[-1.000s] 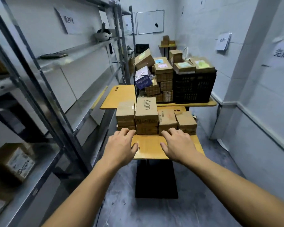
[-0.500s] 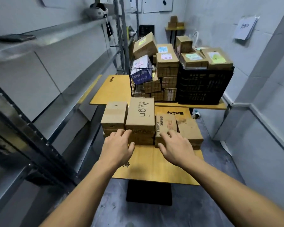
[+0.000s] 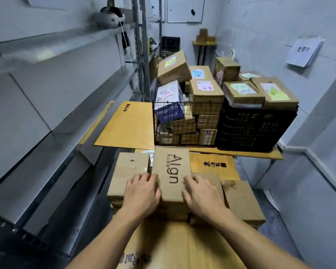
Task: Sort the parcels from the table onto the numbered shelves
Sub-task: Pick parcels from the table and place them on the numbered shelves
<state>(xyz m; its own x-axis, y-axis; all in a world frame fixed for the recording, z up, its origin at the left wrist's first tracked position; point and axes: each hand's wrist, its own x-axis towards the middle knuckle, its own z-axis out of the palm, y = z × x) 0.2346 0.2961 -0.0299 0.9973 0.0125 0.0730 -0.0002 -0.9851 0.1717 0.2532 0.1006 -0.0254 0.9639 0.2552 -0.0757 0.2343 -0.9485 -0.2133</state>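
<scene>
Storeroom: metal shelves (image 3: 66,41) on the left, both hands on one parcel at the near table (image 3: 182,247).
Beyond, the far table (image 3: 128,125) carries a black crate (image 3: 254,129) and a wire basket (image 3: 182,121), both heaped with boxes. The "Align" parcel (image 3: 172,171) tops the middle stack on the near table. The left hand (image 3: 142,193) grips its left edge and the right hand (image 3: 202,195) its right edge.

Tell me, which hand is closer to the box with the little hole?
Left. The left hand sits over the holed box at its right edge; the right hand is beyond the Align box, away from it.
</scene>
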